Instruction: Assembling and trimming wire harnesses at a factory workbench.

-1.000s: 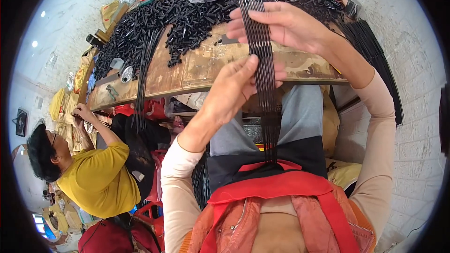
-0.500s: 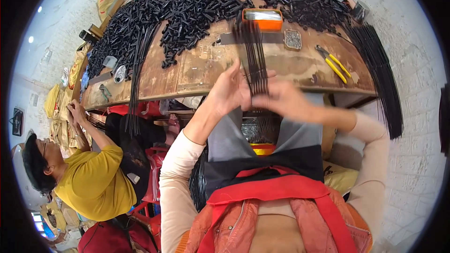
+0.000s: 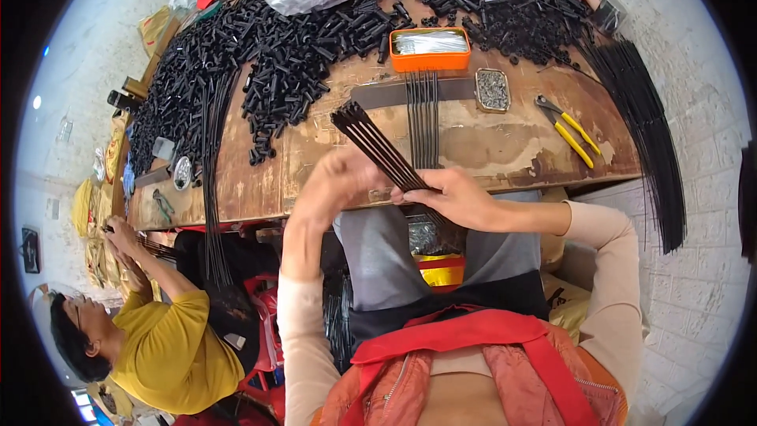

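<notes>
My right hand (image 3: 453, 199) is closed around a bundle of thin black rods (image 3: 378, 146). They slant up to the left over the table's front edge and have thicker ends at the top. Just left of the bundle is my left hand (image 3: 335, 181), its fingers smeared by motion. Behind my right hand, a second group of black rods (image 3: 423, 114) lies side by side on the table, pointing toward the orange box (image 3: 430, 59) of thin pale strips. Their near ends are hidden by my right hand.
Heaps of short black tubular parts (image 3: 292, 71) cover the back of the wooden table (image 3: 315, 146). A small tray of tiny metal pieces (image 3: 492, 91) and yellow-handled pliers (image 3: 569, 132) lie right. Long black rods (image 3: 650, 142) overhang the right edge. At left sits a co-worker (image 3: 169, 347).
The bundle has tipped from upright to slanting left in my right hand. My left hand has moved left, off the bundle. A group of rods now shows on the table below the orange box.
</notes>
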Motion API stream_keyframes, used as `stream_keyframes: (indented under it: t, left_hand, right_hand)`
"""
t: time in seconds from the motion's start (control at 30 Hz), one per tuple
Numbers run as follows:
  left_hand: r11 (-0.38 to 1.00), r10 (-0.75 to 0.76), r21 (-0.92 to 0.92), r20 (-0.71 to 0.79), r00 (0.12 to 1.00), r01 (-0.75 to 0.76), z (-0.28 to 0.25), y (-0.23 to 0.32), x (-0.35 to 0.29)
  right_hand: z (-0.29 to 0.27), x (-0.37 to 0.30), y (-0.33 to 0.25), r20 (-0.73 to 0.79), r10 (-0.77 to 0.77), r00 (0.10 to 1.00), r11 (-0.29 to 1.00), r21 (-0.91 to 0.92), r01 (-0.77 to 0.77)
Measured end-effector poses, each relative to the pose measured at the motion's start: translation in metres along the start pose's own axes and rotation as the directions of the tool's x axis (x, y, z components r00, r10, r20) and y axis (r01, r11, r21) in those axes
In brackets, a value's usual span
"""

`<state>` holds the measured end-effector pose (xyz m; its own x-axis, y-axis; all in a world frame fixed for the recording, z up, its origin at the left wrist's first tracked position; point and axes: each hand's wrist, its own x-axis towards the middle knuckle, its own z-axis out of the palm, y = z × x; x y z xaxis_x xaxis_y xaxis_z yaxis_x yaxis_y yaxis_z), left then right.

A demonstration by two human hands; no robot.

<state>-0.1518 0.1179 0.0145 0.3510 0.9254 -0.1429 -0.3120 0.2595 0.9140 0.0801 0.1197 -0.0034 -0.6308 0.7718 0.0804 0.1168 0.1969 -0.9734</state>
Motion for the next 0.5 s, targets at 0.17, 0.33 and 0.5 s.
stream_keyframes:
  t: [0.17, 0.33, 0.5]
  left_hand:
    - [0.917, 0.210, 0.381, -0.209, 0.955, -0.118, 0.092, 0.048, -0.043]
    - [0.863, 0.446, 0.308, -0.095, 0.890, -0.399, 0.108, 0.038, -0.051]
    - [0.850, 0.484, 0.301, -0.122, 0.867, -0.432, 0.114, 0.037, -0.048]
  right_hand:
    - [0.001, -0.004, -0.001, 0.010, -0.106, 0.994, 0.975, -0.193, 0.106]
    - [0.006, -0.010, 0.016, 0.020, -0.231, 0.973, 0.967, -0.103, 0.232]
    - [0.003, -0.009, 0.018, 0.021, -0.242, 0.970, 0.962, -0.121, 0.243]
